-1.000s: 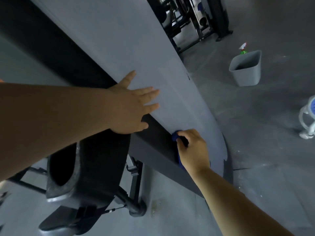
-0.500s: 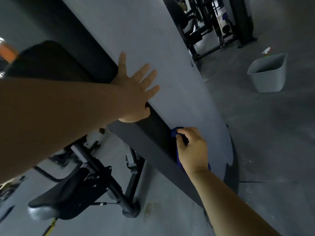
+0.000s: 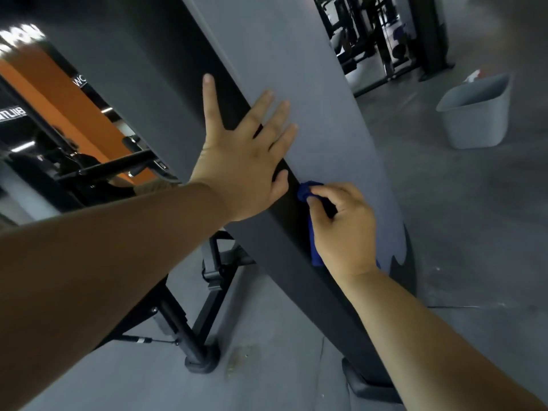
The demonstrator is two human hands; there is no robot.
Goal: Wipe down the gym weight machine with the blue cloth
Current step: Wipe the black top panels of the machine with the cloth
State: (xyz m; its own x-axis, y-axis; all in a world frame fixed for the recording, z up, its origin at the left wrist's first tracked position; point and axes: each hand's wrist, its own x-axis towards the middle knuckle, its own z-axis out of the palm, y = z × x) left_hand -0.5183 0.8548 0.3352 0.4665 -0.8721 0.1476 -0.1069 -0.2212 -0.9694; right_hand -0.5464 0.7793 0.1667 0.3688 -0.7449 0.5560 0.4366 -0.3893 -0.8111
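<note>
Fingers of the left hand are spread out straight and laid flat on the tall weight machine, nothing gripped. The thumb is up on the dark side and the rest reach over onto the smooth, matte grey panel. A black band runs down the edge between those two faces, and that's where the soft, bunched-up blue cloth is pressed, just beside the left little finger. The cloth is pinched by the curled fingers and thumb of the right hand, with a strip of it trailing down under the palm. Most of it is hidden by the hand, so its full shape can't be made out.

Lower down, the panel is rounded off into a curve with a ragged dark patch at its bottom edge, and the machine's black foot is partly cut off by the right forearm. Plenty of open grey floor is left to the right. A pale grey plastic bin with rounded corners is parked well apart over there, with something white and red poking over its rim, too blurred to name. On the left, a black metal tube frame is planted on the floor near the machine, partly covered by the left forearm. An orange wall is seen behind it, smeared by blur.
</note>
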